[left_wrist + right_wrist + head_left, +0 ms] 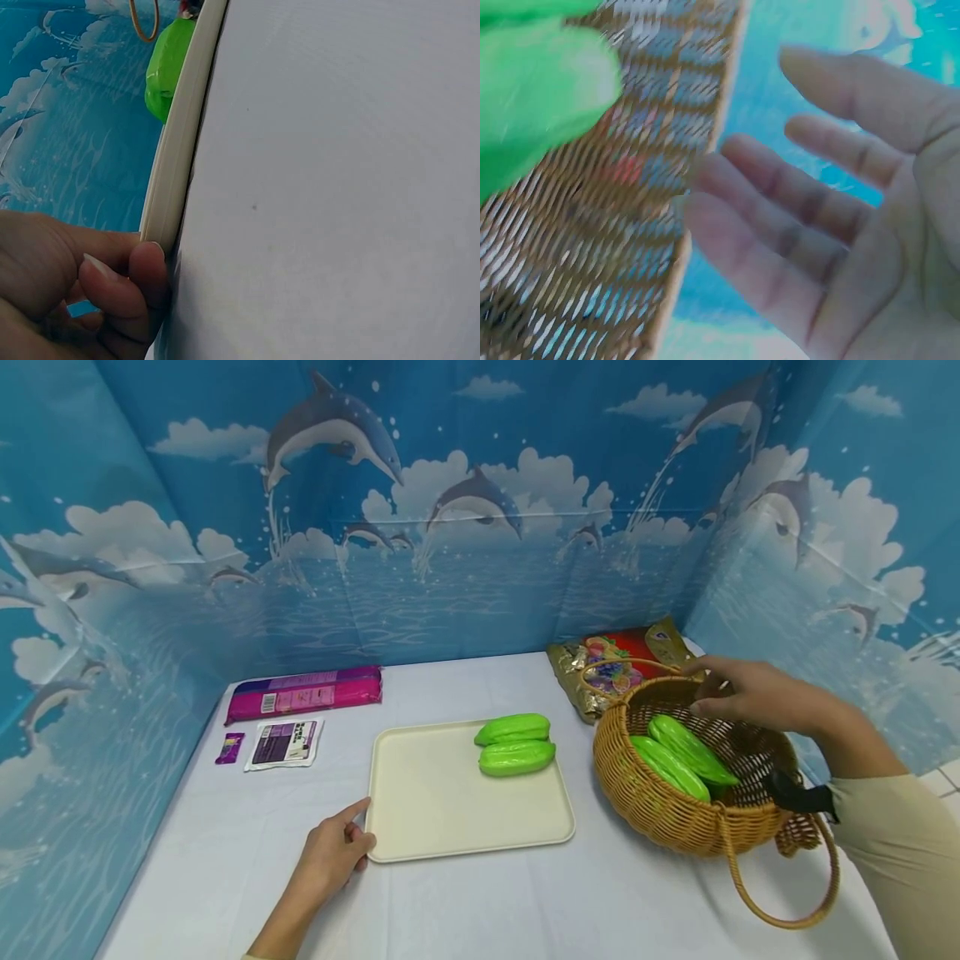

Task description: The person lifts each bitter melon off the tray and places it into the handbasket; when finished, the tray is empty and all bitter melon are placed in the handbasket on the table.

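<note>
My left hand (330,853) touches the left rim of a cream tray (442,810) near its front corner. Its index finger reaches forward along the rim and the thumb tip meets it lower down; in the left wrist view the other fingers are bent. Two glossy green star fruit (516,757) lie side by side at the tray's back right. Over the wicker basket (637,793) hovers my right hand (757,693), with nothing in it and its fingers loosely spread. Inside the basket are more green star fruit (690,747), apart from that hand.
A gold and red bag (577,681) leans behind the basket. Pink and purple packs (307,693), a white and purple sachet (285,744) and a small purple packet (230,748) lie at the back left. The basket's front handle (806,920) hangs towards the table's front edge.
</note>
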The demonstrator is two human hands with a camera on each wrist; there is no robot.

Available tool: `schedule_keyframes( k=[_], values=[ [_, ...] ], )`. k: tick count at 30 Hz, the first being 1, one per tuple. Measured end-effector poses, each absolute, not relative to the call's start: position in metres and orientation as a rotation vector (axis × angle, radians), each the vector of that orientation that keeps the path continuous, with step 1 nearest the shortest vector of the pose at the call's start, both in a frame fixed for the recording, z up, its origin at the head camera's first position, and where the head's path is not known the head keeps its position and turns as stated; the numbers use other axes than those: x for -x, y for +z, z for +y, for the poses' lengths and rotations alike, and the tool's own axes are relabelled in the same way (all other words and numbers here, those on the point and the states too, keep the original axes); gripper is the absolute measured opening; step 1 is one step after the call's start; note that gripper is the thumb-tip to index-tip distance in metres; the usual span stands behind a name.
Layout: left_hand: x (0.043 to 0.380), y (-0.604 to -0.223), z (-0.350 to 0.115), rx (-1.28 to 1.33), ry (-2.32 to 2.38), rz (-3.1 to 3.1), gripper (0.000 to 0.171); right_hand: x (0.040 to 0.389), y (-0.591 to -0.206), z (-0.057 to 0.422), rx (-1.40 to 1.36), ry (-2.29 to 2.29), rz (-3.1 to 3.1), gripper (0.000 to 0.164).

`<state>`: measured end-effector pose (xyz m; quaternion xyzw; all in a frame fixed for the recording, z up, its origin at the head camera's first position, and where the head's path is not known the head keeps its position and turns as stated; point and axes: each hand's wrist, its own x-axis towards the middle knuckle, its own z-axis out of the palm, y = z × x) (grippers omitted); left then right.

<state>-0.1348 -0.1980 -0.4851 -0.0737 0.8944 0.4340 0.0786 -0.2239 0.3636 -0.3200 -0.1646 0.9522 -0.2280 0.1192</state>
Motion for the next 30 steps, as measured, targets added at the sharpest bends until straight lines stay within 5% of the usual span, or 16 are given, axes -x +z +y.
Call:
schedule_keyframes(
  k=[11, 20, 30],
  values=[
    [0.135, -0.486, -0.198, 0.212, 1.291, 2.684, 0.063, 0.18, -0.306, 0.317, 0.531, -0.91, 3.093, 0.041],
    [0.134, -0.485, -0.199, 0.198, 1.317, 2.676, 0.061, 0.152, -0.315, 0.262, 0.781, -1.3, 3.031, 0.042],
    [0.134, -0.484, -0.198, 0.199, 1.341, 2.673, 0.06, 0.149, -0.34, 0.21, 0.755, -1.394, 2.916, 0.046]
  ],
)
